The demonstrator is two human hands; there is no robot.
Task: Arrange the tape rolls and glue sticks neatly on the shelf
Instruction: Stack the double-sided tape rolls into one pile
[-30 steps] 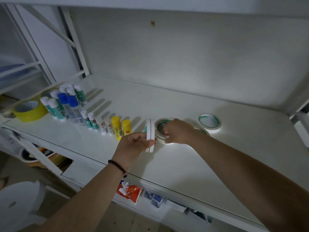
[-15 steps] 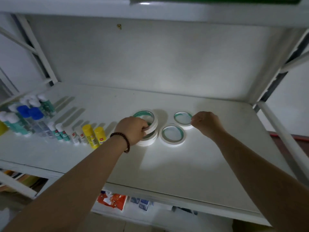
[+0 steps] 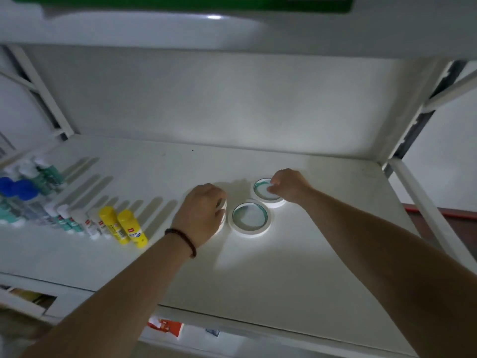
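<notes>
On the white shelf (image 3: 258, 275), my left hand (image 3: 201, 213) covers a stack of white tape rolls (image 3: 224, 202), fingers curled over its top and side. A single white roll with a green core (image 3: 249, 218) lies flat just right of the stack. My right hand (image 3: 287, 186) pinches the rim of the far tape roll (image 3: 260, 195), which lies flat behind it. To the left stands a row of glue sticks (image 3: 77, 220), ending in two yellow ones (image 3: 129, 228); blue-capped and green-labelled ones (image 3: 23, 192) stand farther left.
The shelf's back wall (image 3: 232, 104) and white frame posts (image 3: 423, 210) close in the space. An upper shelf (image 3: 232, 29) hangs overhead. A lower shelf holds an orange packet (image 3: 167, 328).
My left hand has set its roll flat on the stack and now covers it. My right hand has moved left onto the far roll. The camera has turned right.
</notes>
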